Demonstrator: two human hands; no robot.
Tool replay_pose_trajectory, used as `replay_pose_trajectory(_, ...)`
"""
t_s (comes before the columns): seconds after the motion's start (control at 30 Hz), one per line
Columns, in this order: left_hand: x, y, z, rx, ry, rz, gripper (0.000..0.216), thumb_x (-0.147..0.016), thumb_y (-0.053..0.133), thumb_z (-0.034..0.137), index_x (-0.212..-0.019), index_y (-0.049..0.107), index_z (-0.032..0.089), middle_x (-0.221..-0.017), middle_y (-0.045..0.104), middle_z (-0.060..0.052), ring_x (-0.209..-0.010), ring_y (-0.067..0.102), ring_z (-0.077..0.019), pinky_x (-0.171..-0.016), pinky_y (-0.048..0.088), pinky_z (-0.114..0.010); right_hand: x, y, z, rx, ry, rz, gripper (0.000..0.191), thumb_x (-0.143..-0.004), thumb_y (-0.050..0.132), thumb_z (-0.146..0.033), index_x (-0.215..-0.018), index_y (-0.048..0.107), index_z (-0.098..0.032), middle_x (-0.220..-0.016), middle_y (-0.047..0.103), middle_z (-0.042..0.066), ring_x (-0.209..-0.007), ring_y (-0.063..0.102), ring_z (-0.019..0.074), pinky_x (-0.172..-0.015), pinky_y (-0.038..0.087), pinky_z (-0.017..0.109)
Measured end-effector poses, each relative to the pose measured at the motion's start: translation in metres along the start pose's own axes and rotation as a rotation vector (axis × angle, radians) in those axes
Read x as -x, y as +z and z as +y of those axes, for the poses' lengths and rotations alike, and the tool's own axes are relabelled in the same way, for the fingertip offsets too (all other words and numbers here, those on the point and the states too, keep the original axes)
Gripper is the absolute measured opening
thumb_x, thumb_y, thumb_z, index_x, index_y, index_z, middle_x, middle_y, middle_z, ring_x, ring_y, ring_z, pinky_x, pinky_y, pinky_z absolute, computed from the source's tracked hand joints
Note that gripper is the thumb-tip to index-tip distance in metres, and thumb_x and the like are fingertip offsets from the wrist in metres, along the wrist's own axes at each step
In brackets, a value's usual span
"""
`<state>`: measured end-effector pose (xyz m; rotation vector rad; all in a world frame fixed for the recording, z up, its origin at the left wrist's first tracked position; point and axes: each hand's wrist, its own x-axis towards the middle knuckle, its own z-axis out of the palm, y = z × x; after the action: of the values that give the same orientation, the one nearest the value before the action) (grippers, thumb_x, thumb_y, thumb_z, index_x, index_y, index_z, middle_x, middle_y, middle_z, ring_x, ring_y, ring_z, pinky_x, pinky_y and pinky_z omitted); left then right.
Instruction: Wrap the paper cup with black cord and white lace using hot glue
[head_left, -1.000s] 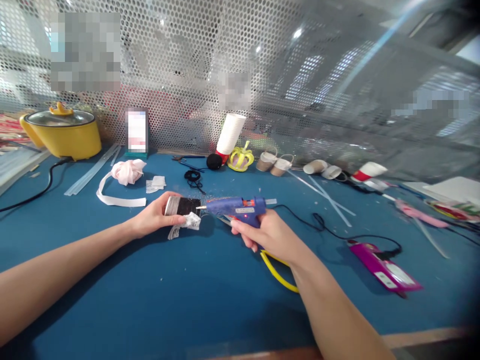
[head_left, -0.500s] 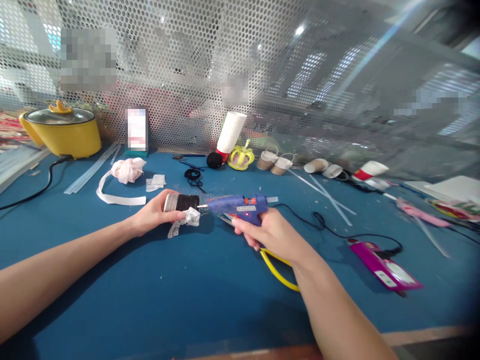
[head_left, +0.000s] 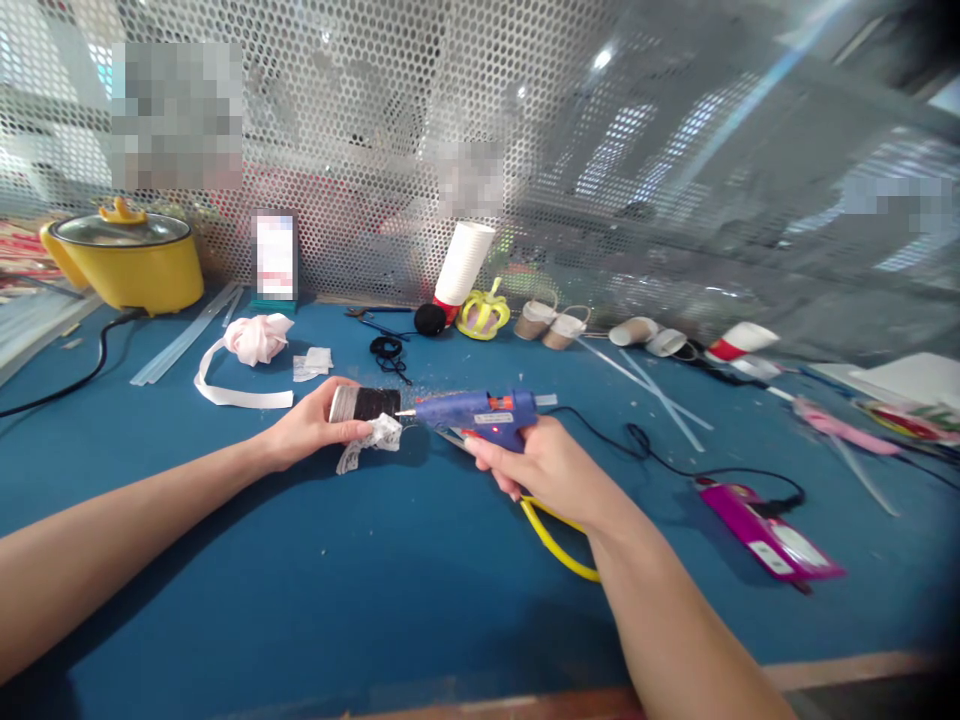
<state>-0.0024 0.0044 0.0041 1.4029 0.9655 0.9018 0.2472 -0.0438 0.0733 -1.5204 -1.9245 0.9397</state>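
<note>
My left hand (head_left: 316, 428) is closed around a small cylinder wrapped in grey and black cord (head_left: 366, 403), lying on its side just above the table. A strip of white lace (head_left: 381, 437) hangs from its lower front, by my thumb. My right hand (head_left: 541, 455) grips a blue hot glue gun (head_left: 474, 413) with a small red light showing. The gun's metal nozzle points left and meets, or nearly meets, the black end of the cylinder. A clear glue stick (head_left: 546, 400) pokes out of its back. Scissors with yellow handles (head_left: 555, 540) lie partly hidden under my right hand.
Behind my hands lie black cord (head_left: 388, 352), white lace scraps (head_left: 312, 363) and a pale ribbon roll (head_left: 258, 340). A yellow electric pot (head_left: 127, 265) stands back left, stacked paper cups (head_left: 463, 265) back centre. The gun's cable runs to a purple power strip (head_left: 772, 530) on the right.
Hardly anything differs. Both hands, the cord-wrapped cylinder and the glue gun hold nearly the same places, with only a slight shift of the whole view.
</note>
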Motion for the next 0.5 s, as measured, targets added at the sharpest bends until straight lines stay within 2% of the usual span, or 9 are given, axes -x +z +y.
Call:
replay_pose_trajectory(0.3, 0.0002, 0.0004, 0.0001, -0.003, 0.007, -0.027, 0.047, -0.062, 0.072, 0.037, -0.097, 0.046, 0.019, -0.081, 0.057, 0.001, -0.071, 0.055, -0.0127, -0.065, 0.044, -0.024, -0.0014, 0.0007, 0.0014, -0.035, 0.015, 0.031, 0.03, -0.074, 0.057, -0.044, -0.063, 0.052, -0.017, -0.044, 0.05, -0.004, -0.037, 0.045, 0.0085, -0.04, 0.039, 0.022)
replay_pose_trajectory(0.5, -0.0001, 0.0002, 0.0006, 0.012, -0.002, -0.011, 0.048, -0.062, 0.072, 0.037, -0.098, 0.046, 0.019, -0.08, 0.058, 0.001, -0.07, 0.055, -0.013, -0.064, 0.045, -0.025, -0.0034, 0.0007, 0.0047, -0.1, 0.031, -0.012, 0.032, -0.075, 0.058, -0.044, -0.061, 0.053, -0.016, -0.042, 0.052, -0.002, -0.038, 0.047, 0.0087, -0.04, 0.039, 0.022)
